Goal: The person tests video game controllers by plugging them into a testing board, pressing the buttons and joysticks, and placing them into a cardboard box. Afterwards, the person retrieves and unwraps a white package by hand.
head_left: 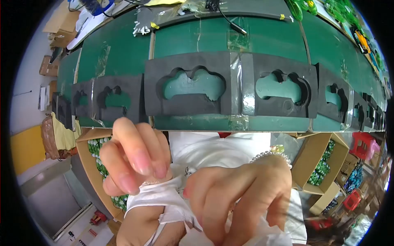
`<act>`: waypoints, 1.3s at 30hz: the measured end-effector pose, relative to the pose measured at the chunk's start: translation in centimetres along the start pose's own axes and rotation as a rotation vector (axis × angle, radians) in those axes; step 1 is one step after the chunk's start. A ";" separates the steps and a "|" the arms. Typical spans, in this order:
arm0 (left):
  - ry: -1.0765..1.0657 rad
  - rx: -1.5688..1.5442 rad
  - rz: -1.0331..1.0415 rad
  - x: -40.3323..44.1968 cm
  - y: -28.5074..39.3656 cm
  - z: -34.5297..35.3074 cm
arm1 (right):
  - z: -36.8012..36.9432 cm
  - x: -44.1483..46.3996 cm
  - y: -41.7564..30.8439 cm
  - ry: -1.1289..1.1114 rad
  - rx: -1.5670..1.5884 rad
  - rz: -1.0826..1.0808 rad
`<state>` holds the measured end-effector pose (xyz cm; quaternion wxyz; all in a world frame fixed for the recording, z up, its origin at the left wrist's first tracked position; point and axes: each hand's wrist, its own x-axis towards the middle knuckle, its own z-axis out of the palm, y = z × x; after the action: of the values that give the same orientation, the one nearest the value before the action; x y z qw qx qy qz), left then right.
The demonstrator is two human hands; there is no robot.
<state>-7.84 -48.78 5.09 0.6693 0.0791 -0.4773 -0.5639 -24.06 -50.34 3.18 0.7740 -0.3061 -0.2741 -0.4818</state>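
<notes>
My left hand [137,158] is raised below the near edge of the green table. Its fingers are bent downward with the tips apart, and nothing shows between them. My right hand [242,197], with a beaded bracelet [271,156] at its wrist, is lower and to the right. Its fingers curl down toward crumpled white material [269,234] at the bottom edge. The fingertips are mostly hidden, so what they hold is unclear. Just above the hands, dark foam blocks with shaped cut-outs [186,107] stand in a row along the green table [188,123].
Cardboard boxes [82,152] hold small green and white pieces on the left, and another box [301,164] holds some on the right. A black cable plug [238,28] lies beyond the foam row. Red stools [361,143] stand far right.
</notes>
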 end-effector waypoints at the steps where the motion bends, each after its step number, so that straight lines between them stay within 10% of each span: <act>1: -0.011 -0.004 -0.009 0.0 0.0 -0.1 | 0.2 -0.1 0.1 0.011 -0.002 -0.007; 39: 0.156 0.159 -0.033 -1.7 0.7 -1.9 | 0.0 0.6 4.6 -0.056 -0.068 -0.296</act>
<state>-5.82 -47.92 3.64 0.6867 0.1832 -0.4658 -0.5272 -19.58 -49.13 2.65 0.6758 -0.3016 -0.3212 -0.5909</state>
